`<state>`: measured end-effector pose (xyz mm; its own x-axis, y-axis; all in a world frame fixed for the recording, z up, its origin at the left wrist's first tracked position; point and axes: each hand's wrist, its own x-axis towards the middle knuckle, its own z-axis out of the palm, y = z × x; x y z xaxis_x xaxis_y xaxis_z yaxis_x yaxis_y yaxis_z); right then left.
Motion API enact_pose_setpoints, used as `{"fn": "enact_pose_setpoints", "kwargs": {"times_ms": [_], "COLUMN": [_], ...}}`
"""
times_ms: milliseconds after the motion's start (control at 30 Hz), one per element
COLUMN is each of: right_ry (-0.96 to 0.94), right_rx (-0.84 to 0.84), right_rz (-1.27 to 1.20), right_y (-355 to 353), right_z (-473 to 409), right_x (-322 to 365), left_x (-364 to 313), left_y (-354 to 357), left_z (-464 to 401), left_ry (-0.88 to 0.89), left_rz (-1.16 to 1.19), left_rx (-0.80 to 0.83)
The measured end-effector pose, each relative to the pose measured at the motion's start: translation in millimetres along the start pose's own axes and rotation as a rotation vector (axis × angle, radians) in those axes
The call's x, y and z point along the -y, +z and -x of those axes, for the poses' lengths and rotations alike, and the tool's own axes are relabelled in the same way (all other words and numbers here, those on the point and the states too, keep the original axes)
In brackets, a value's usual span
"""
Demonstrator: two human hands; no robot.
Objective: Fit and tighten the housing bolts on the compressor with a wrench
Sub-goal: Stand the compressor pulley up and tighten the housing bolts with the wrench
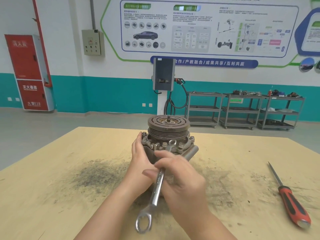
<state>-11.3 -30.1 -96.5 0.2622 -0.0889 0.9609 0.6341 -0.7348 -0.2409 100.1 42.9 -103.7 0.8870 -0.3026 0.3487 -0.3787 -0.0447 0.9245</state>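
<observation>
Compressor (168,141) upright on the bench (52,196), near the far edge at its middle. Wrench (156,186) before it, one end up at the bolts (164,144). File (288,194) well apart toward the right edge. Carts (242,108) behind, along the wall.

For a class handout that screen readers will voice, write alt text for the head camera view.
A person's right hand holds a wrench on a bolt of an upright compressor, which the left hand steadies. A red-handled file lies to the right on the stained wooden table.
</observation>
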Motion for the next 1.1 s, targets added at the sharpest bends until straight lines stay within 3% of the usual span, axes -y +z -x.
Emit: {"fn": "enact_pose_setpoints", "kwargs": {"times_ms": [133,233,400,700,867,1000,1100], "right_ry": [0.041,0.179,0.508,0.851,0.75,0.463,0.231], "right_rx": [0.021,-0.264,-0.425,-0.446,-0.436,-0.331,-0.184], "right_rz": [-0.12,-0.313,-0.464,-0.84,-0.726,-0.288,-0.164], "right_y": [-5.3,-16.4,-32.0,-47.9,-52.5,-51.7,-42.2], "right_z": [-10.8,-22.8,-32.0,-49.2,-36.9,-21.2,-18.9], "right_x": [-0.5,2.8,-9.9,-26.6,-23.6,-14.4,-9.7], "left_x": [6.5,10.9,6.4,4.5,4.1,4.9,8.7], "left_y": [-2.4,-5.5,-5.5,-6.1,-7.2,-6.0,-5.1], "left_z": [3.7,7.0,7.6,8.2,10.0,8.2,6.6], "left_ry": [0.025,0.066,0.062,0.061,0.066,0.071,0.088], "left_rz": [-0.057,-0.12,-0.101,-0.102,-0.1,-0.094,-0.099], "left_rx": [0.041,0.056,0.059,0.08,0.09,0.085,0.072]}}
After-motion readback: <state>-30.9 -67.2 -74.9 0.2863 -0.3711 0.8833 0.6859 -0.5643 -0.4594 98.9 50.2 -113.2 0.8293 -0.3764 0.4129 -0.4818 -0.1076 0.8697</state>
